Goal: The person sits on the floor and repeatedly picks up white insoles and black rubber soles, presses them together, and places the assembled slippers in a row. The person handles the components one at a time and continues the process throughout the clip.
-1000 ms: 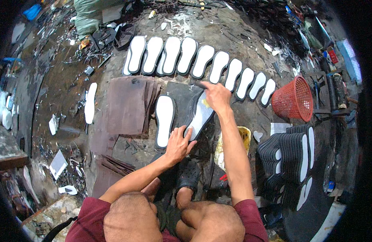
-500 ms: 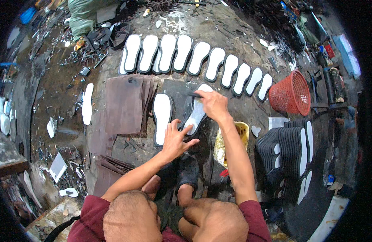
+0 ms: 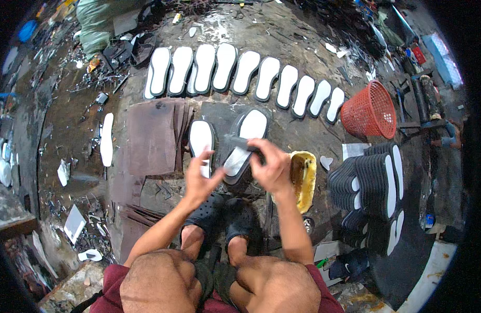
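Two shoe soles with white tops and dark rims lie in front of me, a left sole point(image 3: 201, 134) and a right sole point(image 3: 254, 125). My right hand point(image 3: 272, 168) is closed round a dark, flat brush point(image 3: 241, 142), which lies across the middle of the right sole. That sole's lower half looks greyish and wet. Beside the lower ends of both soles, my left hand point(image 3: 198, 180) has its fingers apart and holds nothing. Its thumb points at the right sole's heel; blur hides whether it touches. A tub with a yellow-coated rim point(image 3: 311, 172) stands right of my right hand.
Beyond the pair runs a curved row of white-topped soles point(image 3: 205, 68). A red basket point(image 3: 368, 112) stands at its right end, with stacked soles point(image 3: 373, 177) nearer me. Brown sheets point(image 3: 151, 136) are piled on the left. Scraps point(image 3: 94, 224) litter the floor.
My right hand has drawn the brush from the right sole's upper part down to its middle. My left hand has shifted slightly left. The tub, partly behind my forearm before, shows more fully.
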`<state>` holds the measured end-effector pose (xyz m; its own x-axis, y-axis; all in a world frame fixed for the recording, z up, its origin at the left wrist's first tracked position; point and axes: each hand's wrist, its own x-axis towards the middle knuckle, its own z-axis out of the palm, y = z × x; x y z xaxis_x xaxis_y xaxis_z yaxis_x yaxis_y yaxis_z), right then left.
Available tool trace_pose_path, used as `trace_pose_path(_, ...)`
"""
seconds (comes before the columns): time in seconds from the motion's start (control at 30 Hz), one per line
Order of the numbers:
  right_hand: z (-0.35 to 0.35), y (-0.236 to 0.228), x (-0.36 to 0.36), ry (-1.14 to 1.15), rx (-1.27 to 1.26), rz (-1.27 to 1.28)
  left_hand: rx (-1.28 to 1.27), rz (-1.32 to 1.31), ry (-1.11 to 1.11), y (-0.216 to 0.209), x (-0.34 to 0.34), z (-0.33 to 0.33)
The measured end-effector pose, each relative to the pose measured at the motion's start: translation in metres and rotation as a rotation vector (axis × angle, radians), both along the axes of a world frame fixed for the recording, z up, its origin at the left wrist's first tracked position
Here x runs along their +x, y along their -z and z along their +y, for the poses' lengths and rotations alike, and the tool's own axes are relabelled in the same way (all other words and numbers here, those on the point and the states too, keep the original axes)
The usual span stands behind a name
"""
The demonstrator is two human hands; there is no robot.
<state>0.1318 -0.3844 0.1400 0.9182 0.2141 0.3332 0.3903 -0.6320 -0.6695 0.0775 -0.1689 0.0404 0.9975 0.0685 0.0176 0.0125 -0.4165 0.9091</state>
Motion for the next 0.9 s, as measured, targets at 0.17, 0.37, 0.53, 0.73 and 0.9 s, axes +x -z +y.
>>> trace_pose_path(0.17,-0.049,0.053,0.076,-0.226,-0.237,-0.104,0.324,-0.151,0.227,0.002,0.006,-0.050)
trace_pose_path(0.37,-0.069,0.063,0.142,-0.304,-0.465,-0.049,0.328,-0.121,0.213,0.006,0.009,-0.053)
trace_pose_path(0.53,-0.084,0.037,0.116,-0.021,-0.586,0.403,0.325,-0.151,0.209,0.009,0.006,-0.055)
trace_pose_path(0.73,-0.051,0.050,0.002,0.006,-0.449,0.403,0.267,-0.171,0.210,0.010,0.005,-0.060)
trace_pose_path(0.9,-0.024,0.035,0.016,0.232,-0.288,0.170,0.242,-0.155,0.148,0.015,0.013,-0.069)
